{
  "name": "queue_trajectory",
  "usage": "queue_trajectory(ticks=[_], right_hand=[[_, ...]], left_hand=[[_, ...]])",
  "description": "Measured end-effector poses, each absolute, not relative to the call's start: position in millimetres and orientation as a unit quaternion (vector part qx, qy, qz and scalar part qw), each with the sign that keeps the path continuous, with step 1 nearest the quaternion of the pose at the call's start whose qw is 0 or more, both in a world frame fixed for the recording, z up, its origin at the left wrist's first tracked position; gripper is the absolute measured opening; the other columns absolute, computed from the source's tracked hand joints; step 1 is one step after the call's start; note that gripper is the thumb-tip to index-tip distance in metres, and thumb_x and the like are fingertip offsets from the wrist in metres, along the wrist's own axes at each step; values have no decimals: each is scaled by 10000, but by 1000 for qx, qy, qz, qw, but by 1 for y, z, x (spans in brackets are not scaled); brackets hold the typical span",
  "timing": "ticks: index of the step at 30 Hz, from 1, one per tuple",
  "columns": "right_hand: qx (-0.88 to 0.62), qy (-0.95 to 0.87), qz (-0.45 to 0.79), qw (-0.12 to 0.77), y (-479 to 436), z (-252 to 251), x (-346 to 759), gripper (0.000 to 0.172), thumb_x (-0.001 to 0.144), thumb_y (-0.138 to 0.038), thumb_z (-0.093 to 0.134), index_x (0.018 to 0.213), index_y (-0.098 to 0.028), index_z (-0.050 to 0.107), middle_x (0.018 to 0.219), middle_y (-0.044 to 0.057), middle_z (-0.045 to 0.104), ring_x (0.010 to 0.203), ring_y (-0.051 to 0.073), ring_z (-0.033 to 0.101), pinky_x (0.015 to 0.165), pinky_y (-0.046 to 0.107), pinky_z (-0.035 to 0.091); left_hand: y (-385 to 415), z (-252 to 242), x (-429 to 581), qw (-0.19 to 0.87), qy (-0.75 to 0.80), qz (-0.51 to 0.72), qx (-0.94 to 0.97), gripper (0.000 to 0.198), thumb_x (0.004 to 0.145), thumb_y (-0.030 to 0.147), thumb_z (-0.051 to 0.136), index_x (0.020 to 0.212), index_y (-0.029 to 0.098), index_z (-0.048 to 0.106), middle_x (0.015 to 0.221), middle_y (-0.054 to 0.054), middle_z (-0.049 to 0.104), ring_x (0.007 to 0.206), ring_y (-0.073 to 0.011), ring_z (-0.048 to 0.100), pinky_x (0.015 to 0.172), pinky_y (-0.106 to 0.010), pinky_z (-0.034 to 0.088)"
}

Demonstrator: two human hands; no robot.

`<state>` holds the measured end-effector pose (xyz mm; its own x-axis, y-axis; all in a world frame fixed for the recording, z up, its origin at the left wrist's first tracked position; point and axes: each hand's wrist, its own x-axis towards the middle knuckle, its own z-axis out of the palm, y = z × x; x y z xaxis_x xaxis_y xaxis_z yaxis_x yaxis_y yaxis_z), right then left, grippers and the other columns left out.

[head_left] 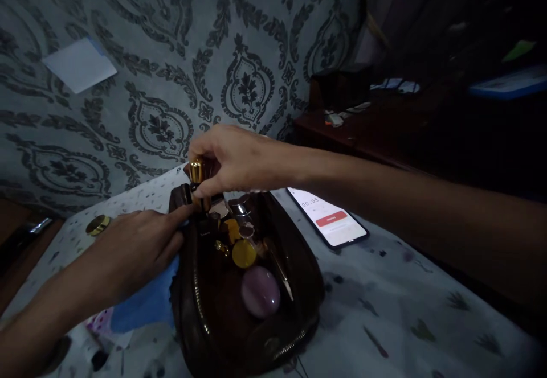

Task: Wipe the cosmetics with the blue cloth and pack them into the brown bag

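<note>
A dark brown zip bag (252,341) lies unzipped on the patterned cloth. Over its far end, my right hand (226,159) is closed around a small gold-capped bottle (196,170); the fingers hide part of its body. My left hand (141,241) reaches to the bag's left rim, index finger stretched out and touching near the bottle's base. Inside the bag are a shiny purple oval case (260,292), a round yellow lid (244,253), a slim pointed stick (280,270), a small gold piece (221,247) and several silver-topped items.
A lit phone (329,218) lies right of the bag. On the left are a gold ring-shaped item (98,225), a blue cloth (145,304) and a white tube (88,346). The patterned wall (166,130) rises behind; a dark red table (354,139) stands at the right.
</note>
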<state>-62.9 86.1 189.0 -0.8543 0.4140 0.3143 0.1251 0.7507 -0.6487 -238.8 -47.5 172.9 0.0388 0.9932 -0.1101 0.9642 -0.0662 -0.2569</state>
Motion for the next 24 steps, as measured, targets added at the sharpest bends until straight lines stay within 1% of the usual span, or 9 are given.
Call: queue_trajectory(ticks=[3, 7, 10, 14, 19, 22, 24], right_hand=[[-115, -927, 297, 201, 73, 188, -62, 80, 728, -74, 671, 749, -123, 611, 802, -30, 595, 853, 129, 569, 709, 229, 380], [-84, -951, 244, 170, 58, 184, -69, 162, 724, -12, 649, 817, -141, 618, 851, -6, 591, 853, 149, 558, 699, 243, 372], [-98, -960, 222, 140, 53, 175, -76, 174, 716, -26, 665, 824, -155, 623, 871, 9, 586, 796, 151, 560, 671, 254, 376], [-102, -955, 247, 130, 57, 160, -84, 170, 737, -83, 671, 869, -182, 628, 846, 5, 598, 750, 143, 565, 649, 253, 396], [-122, -952, 259, 107, 60, 156, -91, 181, 765, -122, 664, 932, -186, 637, 864, 14, 630, 763, 140, 586, 668, 242, 428], [-125, -954, 249, 109, 56, 162, -91, 154, 777, -125, 657, 919, -183, 640, 867, 18, 637, 773, 145, 590, 680, 244, 439], [-134, -958, 231, 103, 52, 168, -90, 109, 782, -122, 653, 879, -171, 642, 826, 25, 630, 770, 153, 591, 671, 247, 438]], left_hand=[[-52, 171, -241, 70, -695, 102, -708, 535, 861, 331, 323, 1302, 250, 614, 677, -84, 687, 607, -281, 641, 557, -334, 385], [-61, 167, -246, 58, -707, 56, -703, 546, 878, 363, 289, 1320, 226, 579, 698, -79, 684, 637, -273, 653, 567, -326, 383], [-64, 165, -250, 51, -708, 38, -704, 500, 882, 364, 285, 1238, 228, 610, 645, -56, 643, 607, -252, 631, 559, -311, 370], [-66, 165, -254, 36, -704, 31, -709, 433, 897, 349, 301, 1168, 225, 615, 659, -35, 625, 615, -234, 616, 566, -292, 356], [-66, 164, -253, 43, -707, 41, -704, 410, 900, 332, 298, 1144, 219, 608, 663, -31, 621, 626, -222, 618, 573, -282, 356], [-67, 163, -253, 45, -705, 29, -707, 420, 901, 329, 303, 1167, 218, 609, 659, -31, 625, 629, -221, 621, 577, -281, 369], [-68, 163, -253, 44, -704, 18, -709, 439, 900, 336, 317, 1216, 221, 600, 669, -30, 634, 644, -223, 624, 582, -279, 376]])
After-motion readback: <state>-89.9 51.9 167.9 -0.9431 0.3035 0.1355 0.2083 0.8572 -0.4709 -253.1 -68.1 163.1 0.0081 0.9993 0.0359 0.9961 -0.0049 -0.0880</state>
